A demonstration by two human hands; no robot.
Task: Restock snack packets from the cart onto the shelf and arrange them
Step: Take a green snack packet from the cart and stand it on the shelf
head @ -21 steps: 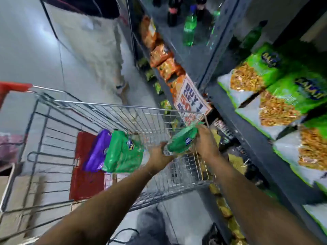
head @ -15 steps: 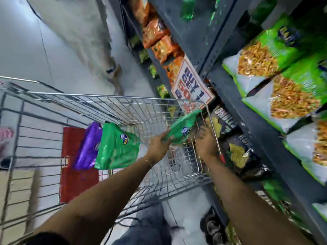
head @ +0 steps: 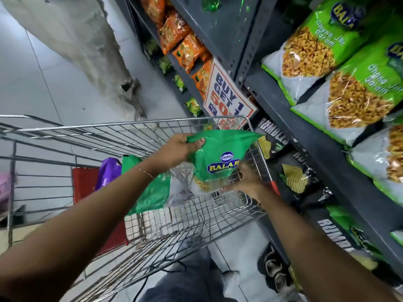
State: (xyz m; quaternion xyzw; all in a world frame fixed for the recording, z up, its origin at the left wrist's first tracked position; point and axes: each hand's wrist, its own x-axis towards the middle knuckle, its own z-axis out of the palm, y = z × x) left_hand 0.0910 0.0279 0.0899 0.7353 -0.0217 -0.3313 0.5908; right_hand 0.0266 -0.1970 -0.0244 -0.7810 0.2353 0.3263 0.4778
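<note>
A green Balaji snack packet (head: 220, 155) hangs over the right end of the wire cart (head: 122, 127), its face turned toward me. My left hand (head: 181, 147) pinches its top edge and my right hand (head: 246, 179) grips its bottom edge. Below my left forearm another green packet (head: 152, 192) lies in the cart, with a purple packet (head: 108, 171) beside it. The grey shelf (head: 305, 129) stands to the right, with green packets of yellow snack (head: 322, 51) on its upper level.
Black chip packets (head: 292, 171) fill the shelf level beside the cart. A "Buy 1 Get 1" sign (head: 226, 94) hangs from the shelf edge. Orange packets (head: 185, 46) line the far shelf. A red bag (head: 85, 184) lies under the cart basket. My legs and sandals stand on the tiled floor.
Both hands have turned the green packet from edge-on to face-up and spread it. The view has tilted down and closer to the cart.
</note>
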